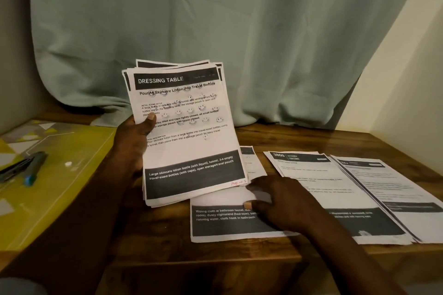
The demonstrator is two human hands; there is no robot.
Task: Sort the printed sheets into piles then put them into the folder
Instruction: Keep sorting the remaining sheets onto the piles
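Note:
My left hand (136,141) grips a thick stack of printed sheets (189,132), held tilted above the wooden table; the top sheet is headed "DRESSING TABLE". My right hand (285,203) rests with fingers spread on a sheet (220,220) lying flat on the table, just under the stack's lower right corner. Right of it lie two more piles: one topped by a "KITCHEN" sheet (318,179), and one at the far right (393,187). A yellow-green folder (55,175) with a triangle pattern lies at the left.
A pen with a blue end (33,167) and a small white cap (68,163) lie on the folder. A pale green curtain (215,31) hangs behind the wooden table (299,136). A wall (407,79) stands at the right.

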